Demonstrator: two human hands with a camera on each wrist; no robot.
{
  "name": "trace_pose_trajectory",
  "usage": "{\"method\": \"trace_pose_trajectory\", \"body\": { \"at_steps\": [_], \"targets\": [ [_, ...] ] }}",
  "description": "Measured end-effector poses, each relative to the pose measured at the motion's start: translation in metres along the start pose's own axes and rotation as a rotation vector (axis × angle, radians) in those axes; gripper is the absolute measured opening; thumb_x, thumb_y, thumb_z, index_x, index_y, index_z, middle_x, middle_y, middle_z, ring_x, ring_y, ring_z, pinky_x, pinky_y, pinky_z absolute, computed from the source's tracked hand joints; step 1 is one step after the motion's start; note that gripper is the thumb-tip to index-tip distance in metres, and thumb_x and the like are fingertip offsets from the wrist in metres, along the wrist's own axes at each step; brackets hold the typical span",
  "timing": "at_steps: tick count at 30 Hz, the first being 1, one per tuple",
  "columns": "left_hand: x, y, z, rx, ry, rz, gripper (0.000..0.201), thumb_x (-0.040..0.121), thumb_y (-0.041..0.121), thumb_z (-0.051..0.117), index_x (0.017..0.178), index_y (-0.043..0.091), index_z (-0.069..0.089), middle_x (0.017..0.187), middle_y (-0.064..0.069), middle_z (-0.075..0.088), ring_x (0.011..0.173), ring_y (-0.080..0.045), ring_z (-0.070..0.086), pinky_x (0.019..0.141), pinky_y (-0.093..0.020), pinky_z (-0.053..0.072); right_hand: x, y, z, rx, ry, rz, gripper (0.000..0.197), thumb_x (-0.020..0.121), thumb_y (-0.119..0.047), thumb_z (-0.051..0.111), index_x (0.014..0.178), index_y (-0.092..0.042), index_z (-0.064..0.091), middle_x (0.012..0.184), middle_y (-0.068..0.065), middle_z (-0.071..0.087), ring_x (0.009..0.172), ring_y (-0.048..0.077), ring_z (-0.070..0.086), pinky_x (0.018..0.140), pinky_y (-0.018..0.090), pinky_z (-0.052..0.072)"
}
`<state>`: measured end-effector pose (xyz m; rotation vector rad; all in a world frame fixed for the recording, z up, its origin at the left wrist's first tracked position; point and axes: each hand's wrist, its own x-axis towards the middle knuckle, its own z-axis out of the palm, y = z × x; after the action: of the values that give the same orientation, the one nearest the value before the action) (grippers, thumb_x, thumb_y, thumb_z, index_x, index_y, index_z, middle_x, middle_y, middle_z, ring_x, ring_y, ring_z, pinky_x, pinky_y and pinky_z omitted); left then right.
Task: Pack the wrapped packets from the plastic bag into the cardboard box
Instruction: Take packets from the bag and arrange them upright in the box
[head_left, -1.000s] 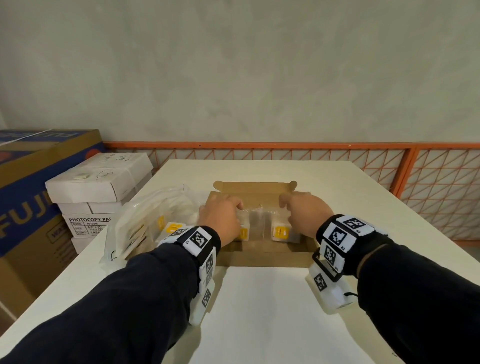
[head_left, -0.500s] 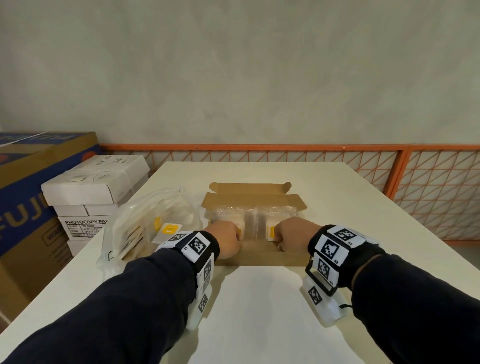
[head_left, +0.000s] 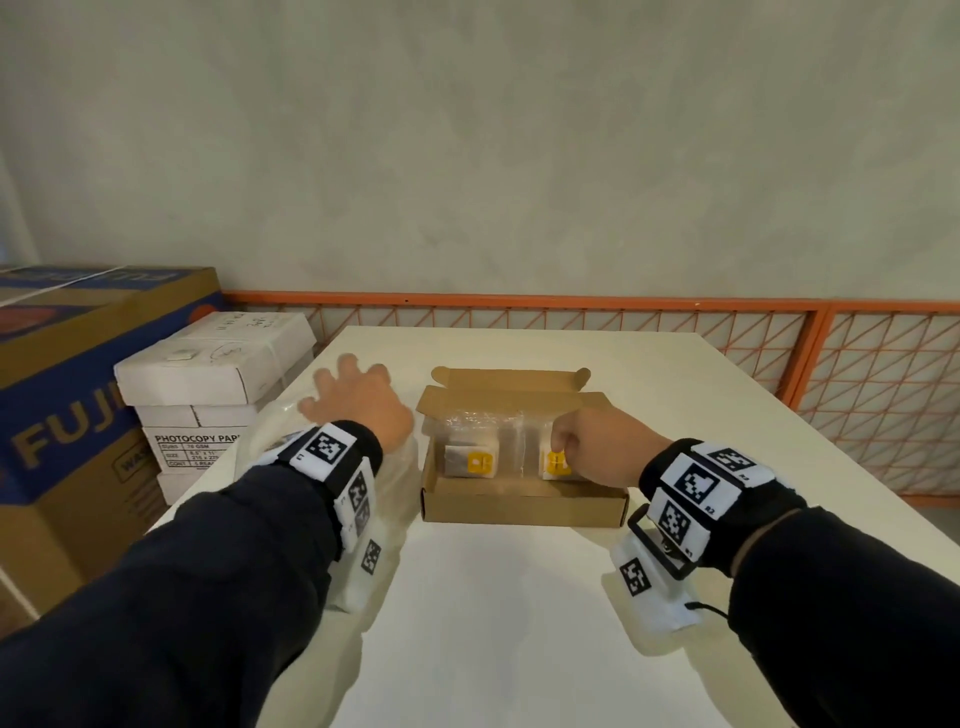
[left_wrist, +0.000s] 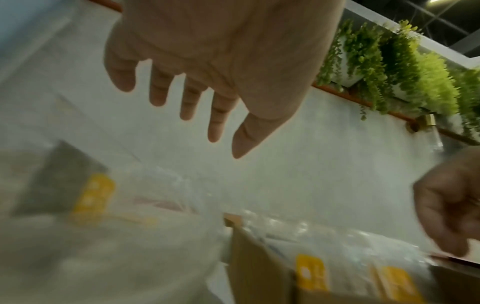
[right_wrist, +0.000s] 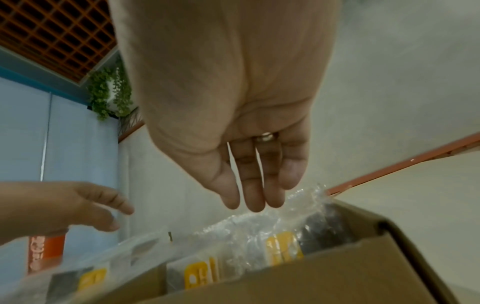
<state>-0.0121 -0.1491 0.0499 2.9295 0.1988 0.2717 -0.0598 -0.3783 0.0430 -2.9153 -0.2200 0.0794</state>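
Observation:
An open cardboard box (head_left: 519, 506) sits mid-table with two bubble-wrapped packets side by side, each with a yellow label: the left one (head_left: 470, 460) and the right one (head_left: 557, 463). My right hand (head_left: 597, 447) hangs over the right packet (right_wrist: 272, 242), its fingers (right_wrist: 255, 197) nearly straight and pointing down at the wrap. My left hand (head_left: 358, 402) hovers with fingers spread above the clear plastic bag (head_left: 260, 447), left of the box, and holds nothing. More packets (left_wrist: 64, 185) lie blurred inside the bag (left_wrist: 116, 246).
The white table (head_left: 519, 623) ends at an orange mesh railing (head_left: 857, 389) behind and to the right. Off its left edge stand stacked white paper reams (head_left: 208, 374) and a large blue and brown carton (head_left: 78, 389).
My left hand left the box and moved left over the plastic bag, with its fingers spreading. My right hand stayed over the right packet in the box.

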Motion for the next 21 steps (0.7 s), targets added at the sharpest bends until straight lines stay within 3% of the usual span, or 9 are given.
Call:
{"method": "trace_pose_trajectory", "body": {
  "at_steps": [2,4,7,11,14,17,21],
  "targets": [
    [0.006,-0.018,-0.002,0.094,-0.102,-0.059,0.043,0.085,0.028,0.05,0.127,0.02,0.047,0.14,-0.01,0.032,0.128,-0.035,0.03,0.103,-0.046,0.03,-0.004,-0.003,-0.002,0.046,0.02,-0.004,0.029,0.089,-0.002,0.04,0.106,-0.009,0.063,0.105,0.006,0.061,0.09,0.019,0.054,0.069,0.018,0.04],
    [0.01,-0.032,0.003,0.188,-0.245,-0.016,0.041,0.09,0.03,0.047,0.126,0.011,0.05,0.138,-0.012,0.043,0.127,-0.032,0.039,0.107,-0.04,0.032,-0.009,-0.007,-0.002,0.081,0.036,-0.014,0.028,0.088,-0.001,0.041,0.104,-0.007,0.064,0.103,0.006,0.062,0.093,0.021,0.056,0.075,0.021,0.042],
    [0.005,-0.039,0.008,0.212,-0.308,0.01,0.043,0.092,0.033,0.051,0.123,0.003,0.054,0.128,-0.012,0.056,0.119,-0.027,0.052,0.101,-0.032,0.039,-0.016,-0.011,-0.002,0.119,0.052,-0.04,0.026,0.088,-0.002,0.043,0.103,-0.006,0.064,0.095,0.004,0.06,0.084,0.016,0.053,0.064,0.017,0.04],
    [0.003,-0.043,0.015,0.141,-0.3,-0.038,0.043,0.084,0.038,0.062,0.114,0.007,0.058,0.116,-0.009,0.063,0.107,-0.024,0.059,0.089,-0.029,0.045,-0.025,-0.013,-0.002,0.167,0.071,-0.039,0.021,0.088,-0.004,0.047,0.097,-0.011,0.065,0.089,-0.004,0.056,0.082,0.014,0.052,0.06,0.01,0.036],
    [0.004,-0.046,0.022,0.128,-0.306,-0.054,0.052,0.082,0.048,0.06,0.12,0.012,0.056,0.121,-0.007,0.06,0.112,-0.025,0.056,0.095,-0.031,0.043,-0.032,-0.013,-0.004,0.196,0.082,-0.045,0.02,0.089,-0.005,0.045,0.09,-0.014,0.063,0.089,-0.005,0.058,0.081,0.012,0.052,0.059,0.009,0.036],
    [0.006,-0.047,0.025,0.146,-0.27,-0.038,0.044,0.087,0.036,0.058,0.125,0.013,0.056,0.128,-0.008,0.057,0.119,-0.025,0.054,0.099,-0.032,0.04,-0.036,-0.013,-0.007,0.193,0.084,-0.042,0.023,0.09,-0.006,0.044,0.097,-0.01,0.065,0.09,-0.004,0.057,0.081,0.012,0.052,0.06,0.009,0.036],
    [0.01,-0.044,0.018,0.022,-0.148,-0.047,0.026,0.091,0.02,0.051,0.11,0.004,0.061,0.117,-0.013,0.061,0.11,-0.029,0.057,0.092,-0.034,0.043,-0.038,-0.012,-0.007,0.231,0.075,-0.027,0.02,0.089,-0.007,0.046,0.094,-0.013,0.065,0.084,-0.008,0.056,0.078,0.011,0.052,0.059,0.008,0.035]
  ]
}}
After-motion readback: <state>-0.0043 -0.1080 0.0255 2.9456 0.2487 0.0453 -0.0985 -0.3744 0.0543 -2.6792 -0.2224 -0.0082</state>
